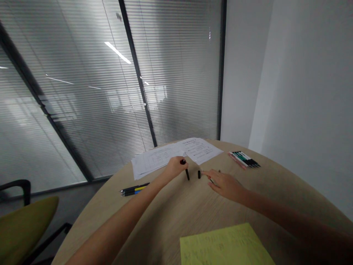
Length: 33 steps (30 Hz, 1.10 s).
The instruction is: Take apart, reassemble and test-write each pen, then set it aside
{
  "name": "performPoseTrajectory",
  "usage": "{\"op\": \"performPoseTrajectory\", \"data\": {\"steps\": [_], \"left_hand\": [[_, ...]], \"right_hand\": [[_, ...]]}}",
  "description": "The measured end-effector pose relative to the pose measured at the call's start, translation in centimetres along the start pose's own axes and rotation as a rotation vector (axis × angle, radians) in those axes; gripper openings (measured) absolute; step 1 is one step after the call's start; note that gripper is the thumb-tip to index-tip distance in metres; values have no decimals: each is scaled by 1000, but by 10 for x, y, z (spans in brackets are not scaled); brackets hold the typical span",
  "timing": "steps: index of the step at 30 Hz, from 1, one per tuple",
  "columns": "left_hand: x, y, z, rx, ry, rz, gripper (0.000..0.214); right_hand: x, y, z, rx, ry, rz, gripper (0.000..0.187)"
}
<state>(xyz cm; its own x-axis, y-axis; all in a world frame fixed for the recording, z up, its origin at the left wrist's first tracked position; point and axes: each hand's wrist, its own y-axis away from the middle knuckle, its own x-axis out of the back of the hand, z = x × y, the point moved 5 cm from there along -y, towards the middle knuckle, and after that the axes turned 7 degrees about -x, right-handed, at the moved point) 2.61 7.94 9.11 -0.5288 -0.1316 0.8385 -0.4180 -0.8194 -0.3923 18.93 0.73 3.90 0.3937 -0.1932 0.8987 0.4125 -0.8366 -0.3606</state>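
My left hand (174,167) is closed around a dark pen barrel (187,173), its lower end pointing down at the table top. Just right of it, a short black cylinder (199,174), like a pen cap or grip piece, stands apart from the barrel. My right hand (224,184) has its fingers stretched out, the index fingertip beside or touching that short piece; I cannot tell which. A thin dark piece (211,180) shows between the fingers of this hand, and whether it is held is unclear. A tiny dark bit (219,170) lies just beyond the knuckles.
White printed sheets (154,160) lie at the table's far side. Several pens (244,159) sit in a row at right, and more pens (134,189) lie at left beside my forearm. A yellow sheet with writing (220,244) is near me. A green chair (30,217) stands left.
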Motion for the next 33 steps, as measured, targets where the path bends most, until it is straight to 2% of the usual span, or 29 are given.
{"op": "performPoseTrajectory", "data": {"steps": [11,15,18,21,23,26,30,33], "left_hand": [[22,1,10,-13,16,18,17],[37,6,14,-25,65,44,19],[52,16,13,-20,97,74,20],[65,34,9,25,184,94,22],[67,54,4,155,414,118,21],[59,89,0,356,778,148,23],[28,132,-3,579,1114,109,33],[7,148,-4,633,1247,61,35]], "right_hand": [[-4,1,-3,-14,-12,-29,36],[-2,0,-5,-104,0,-35,33],[-7,-1,-6,-229,-5,-72,32],[-17,-5,-10,-290,-27,-126,31],[-24,-11,-13,-320,-2,-138,28],[-36,-23,-17,-363,74,-124,26],[-50,-41,-22,-414,118,-102,26],[-57,-51,-26,-445,137,-73,25]]}}
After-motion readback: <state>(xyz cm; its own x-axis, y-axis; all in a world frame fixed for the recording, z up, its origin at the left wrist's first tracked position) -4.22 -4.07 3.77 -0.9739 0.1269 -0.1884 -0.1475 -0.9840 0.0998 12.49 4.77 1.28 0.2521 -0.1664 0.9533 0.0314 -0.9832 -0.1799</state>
